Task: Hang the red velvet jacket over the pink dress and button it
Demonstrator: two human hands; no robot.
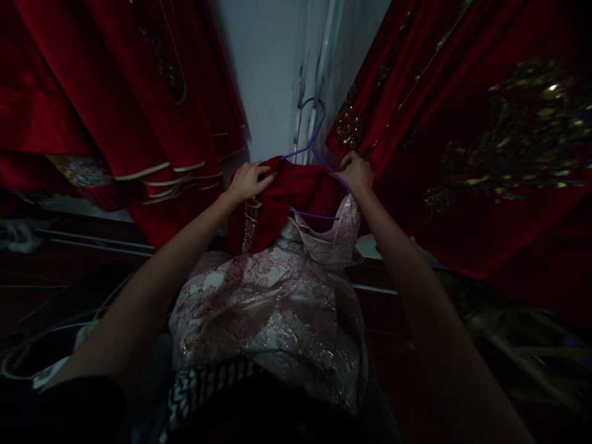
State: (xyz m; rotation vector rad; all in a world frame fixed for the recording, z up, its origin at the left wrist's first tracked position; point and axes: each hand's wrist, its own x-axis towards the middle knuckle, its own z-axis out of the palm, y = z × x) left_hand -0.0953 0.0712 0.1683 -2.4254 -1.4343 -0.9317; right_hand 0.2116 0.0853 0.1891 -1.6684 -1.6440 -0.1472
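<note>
A purple wire hanger [319,131] is in the middle of the view, its hook pointing up. From its right side hangs a pale pink brocade dress [277,296] with a metallic pattern, spread toward my lap. A red garment [300,185] with a beaded tassel lies over the hanger's left part. My left hand [250,182] pinches the red garment's edge near the left shoulder. At the hanger's right arm, my right hand [357,174] has its fingers closed by the dress's shoulder strap; what exactly lies between the fingertips is hard to see in the dim light.
Red garments with pale trim [157,166] hang at left. On the right hangs red cloth with gold sequins [518,135]. Behind the hanger stands a pale panel with metal rails [314,74]. Dim hangers and a thin metal bar [102,242] lie lower left.
</note>
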